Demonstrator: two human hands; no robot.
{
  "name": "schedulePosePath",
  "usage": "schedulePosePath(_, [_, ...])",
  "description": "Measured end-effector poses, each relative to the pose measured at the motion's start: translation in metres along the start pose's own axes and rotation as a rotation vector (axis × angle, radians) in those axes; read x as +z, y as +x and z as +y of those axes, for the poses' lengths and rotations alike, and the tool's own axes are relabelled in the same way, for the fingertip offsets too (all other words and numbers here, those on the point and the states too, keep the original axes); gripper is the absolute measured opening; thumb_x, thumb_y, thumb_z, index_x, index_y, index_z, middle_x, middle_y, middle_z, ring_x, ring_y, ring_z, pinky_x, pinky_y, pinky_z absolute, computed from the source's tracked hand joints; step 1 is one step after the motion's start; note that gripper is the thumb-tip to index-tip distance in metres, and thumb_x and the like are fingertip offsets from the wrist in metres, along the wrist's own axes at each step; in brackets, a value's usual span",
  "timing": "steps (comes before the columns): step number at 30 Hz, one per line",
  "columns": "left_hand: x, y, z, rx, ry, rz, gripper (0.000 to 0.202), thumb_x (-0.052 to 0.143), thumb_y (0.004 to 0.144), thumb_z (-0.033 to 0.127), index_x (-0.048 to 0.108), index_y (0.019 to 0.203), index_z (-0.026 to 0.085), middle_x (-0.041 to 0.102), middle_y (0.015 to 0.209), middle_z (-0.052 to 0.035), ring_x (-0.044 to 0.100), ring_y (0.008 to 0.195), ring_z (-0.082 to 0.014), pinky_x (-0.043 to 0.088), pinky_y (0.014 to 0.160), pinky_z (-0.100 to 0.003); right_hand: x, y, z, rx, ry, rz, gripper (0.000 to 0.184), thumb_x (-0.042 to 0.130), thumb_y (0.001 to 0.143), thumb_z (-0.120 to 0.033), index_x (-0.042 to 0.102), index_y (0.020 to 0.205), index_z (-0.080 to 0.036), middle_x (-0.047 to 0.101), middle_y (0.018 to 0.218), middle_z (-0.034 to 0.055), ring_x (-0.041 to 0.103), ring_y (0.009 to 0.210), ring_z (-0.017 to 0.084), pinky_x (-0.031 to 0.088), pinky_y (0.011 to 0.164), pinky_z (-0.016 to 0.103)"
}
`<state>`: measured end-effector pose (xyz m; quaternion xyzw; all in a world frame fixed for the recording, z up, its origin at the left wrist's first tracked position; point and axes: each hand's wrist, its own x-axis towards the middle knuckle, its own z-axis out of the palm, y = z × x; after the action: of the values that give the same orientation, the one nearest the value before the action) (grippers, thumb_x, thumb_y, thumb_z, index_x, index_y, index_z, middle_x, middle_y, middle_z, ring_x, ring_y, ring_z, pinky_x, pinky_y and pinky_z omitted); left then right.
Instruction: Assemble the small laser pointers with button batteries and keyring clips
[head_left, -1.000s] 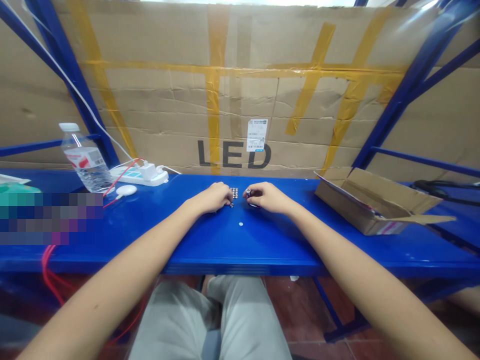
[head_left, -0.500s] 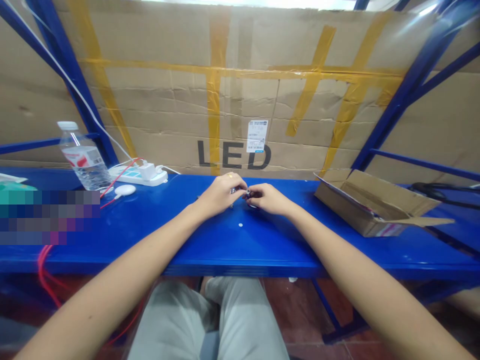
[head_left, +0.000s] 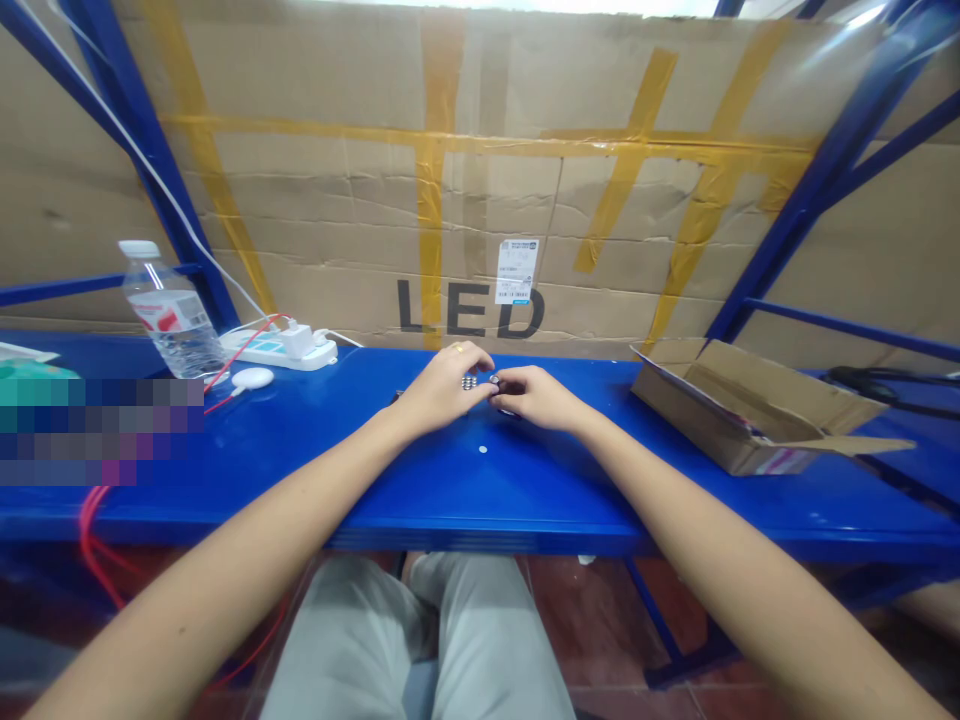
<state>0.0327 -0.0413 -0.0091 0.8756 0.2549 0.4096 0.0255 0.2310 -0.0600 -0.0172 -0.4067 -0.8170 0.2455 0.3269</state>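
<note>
My left hand (head_left: 444,385) and my right hand (head_left: 534,396) meet at the middle of the blue table (head_left: 375,470), fingertips almost touching. Between them lies a small cluster of tiny silver metal parts (head_left: 470,382). The left fingers are curled in a pinch over these parts, and a ring shows on one finger. The right fingers are also pinched on a small metallic piece (head_left: 496,381); what it is I cannot make out. A single small white disc (head_left: 482,449) lies on the table just in front of the hands.
An open cardboard box (head_left: 757,410) lies on the table at the right. A water bottle (head_left: 171,320), a white power strip (head_left: 281,347) with red and white cables and a white round puck (head_left: 252,378) sit at the left. A taped cardboard sheet marked LED forms the back wall.
My left hand has lifted off the table and moved right toward the right hand, its fingers now over the small metal parts. The right hand has barely moved.
</note>
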Motion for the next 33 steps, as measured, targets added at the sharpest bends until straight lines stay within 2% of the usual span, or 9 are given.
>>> schedulePosePath(3, [0.002, 0.001, -0.001, -0.076, -0.006, -0.009, 0.011, 0.073, 0.079, 0.024, 0.068, 0.087, 0.018, 0.069, 0.093, -0.0059, 0.062, 0.092, -0.0213, 0.049, 0.086, -0.037, 0.001, 0.001, -0.002, -0.013, 0.021, -0.009, 0.015, 0.06, 0.08, -0.028, 0.066, 0.081, -0.014, 0.06, 0.068, -0.001, 0.052, 0.067, 0.014, 0.039, 0.066, 0.027])
schedulePosePath(6, [0.0, 0.002, -0.002, -0.16, -0.067, 0.001, 0.005, 0.07, 0.079, 0.022, 0.07, 0.081, 0.019, 0.07, 0.09, -0.0049, 0.063, 0.092, -0.0209, 0.049, 0.086, -0.036, 0.002, 0.002, 0.0, -0.001, -0.016, 0.006, 0.019, 0.064, 0.08, -0.03, 0.069, 0.09, -0.014, 0.067, 0.079, 0.0021, 0.057, 0.074, 0.016, 0.043, 0.071, 0.029])
schedulePosePath(10, [-0.007, 0.004, -0.006, -0.316, -0.187, 0.145, 0.006, 0.067, 0.078, 0.023, 0.067, 0.082, 0.018, 0.072, 0.088, -0.0034, 0.066, 0.088, -0.0195, 0.05, 0.083, -0.033, 0.009, 0.005, 0.002, 0.017, -0.215, 0.069, 0.02, 0.069, 0.082, -0.025, 0.07, 0.099, -0.014, 0.071, 0.096, 0.0086, 0.062, 0.087, 0.021, 0.046, 0.08, 0.032])
schedulePosePath(15, [-0.01, 0.007, -0.02, -0.504, -0.506, 0.329, 0.006, 0.062, 0.077, 0.021, 0.058, 0.081, 0.018, 0.073, 0.077, -0.0029, 0.07, 0.081, -0.0189, 0.052, 0.08, -0.032, 0.028, 0.011, -0.003, -0.097, -0.422, 0.014, 0.015, 0.064, 0.09, -0.025, 0.071, 0.097, -0.014, 0.07, 0.093, 0.0106, 0.063, 0.087, 0.021, 0.046, 0.082, 0.033])
schedulePosePath(18, [-0.006, 0.01, -0.026, -0.596, -0.658, 0.372, 0.007, 0.057, 0.079, 0.018, 0.054, 0.085, 0.018, 0.073, 0.076, -0.0033, 0.07, 0.078, -0.0182, 0.054, 0.076, -0.032, 0.039, 0.015, -0.003, -0.156, -0.483, -0.029, 0.011, 0.063, 0.091, -0.017, 0.072, 0.096, -0.014, 0.07, 0.096, 0.0119, 0.062, 0.093, 0.022, 0.046, 0.086, 0.033])
schedulePosePath(23, [-0.002, 0.01, -0.022, -0.63, -0.808, 0.297, 0.011, 0.057, 0.081, 0.017, 0.051, 0.091, 0.018, 0.069, 0.077, -0.0021, 0.068, 0.076, -0.0172, 0.057, 0.063, -0.03, 0.036, 0.016, 0.001, -0.145, -0.433, 0.004, 0.011, 0.064, 0.083, -0.006, 0.07, 0.085, -0.015, 0.069, 0.087, 0.0083, 0.062, 0.083, 0.019, 0.045, 0.078, 0.03])
schedulePosePath(25, [0.0, 0.007, -0.02, -0.611, -0.776, 0.242, 0.013, 0.06, 0.08, 0.017, 0.053, 0.091, 0.017, 0.067, 0.077, -0.0025, 0.067, 0.078, -0.0172, 0.057, 0.061, -0.029, 0.027, 0.014, 0.001, -0.11, -0.304, 0.083, 0.009, 0.064, 0.082, -0.008, 0.069, 0.081, -0.016, 0.069, 0.081, 0.0053, 0.061, 0.077, 0.018, 0.045, 0.074, 0.029])
schedulePosePath(30, [0.005, 0.001, -0.019, -0.491, -0.676, 0.063, 0.014, 0.065, 0.079, 0.022, 0.06, 0.091, 0.016, 0.064, 0.078, -0.0028, 0.064, 0.077, -0.0168, 0.056, 0.061, -0.029, 0.0, 0.01, 0.003, -0.055, -0.008, 0.41, 0.007, 0.066, 0.081, -0.023, 0.067, 0.081, -0.017, 0.069, 0.075, 0.0031, 0.06, 0.07, 0.017, 0.046, 0.069, 0.031])
schedulePosePath(33, [0.007, 0.0, -0.018, -0.419, -0.577, -0.015, 0.015, 0.066, 0.079, 0.024, 0.062, 0.092, 0.016, 0.065, 0.08, -0.0026, 0.062, 0.074, -0.016, 0.054, 0.065, -0.03, -0.005, 0.01, 0.002, -0.078, 0.087, 0.451, 0.011, 0.068, 0.078, -0.028, 0.067, 0.081, -0.017, 0.07, 0.078, 0.0045, 0.061, 0.073, 0.018, 0.048, 0.072, 0.033])
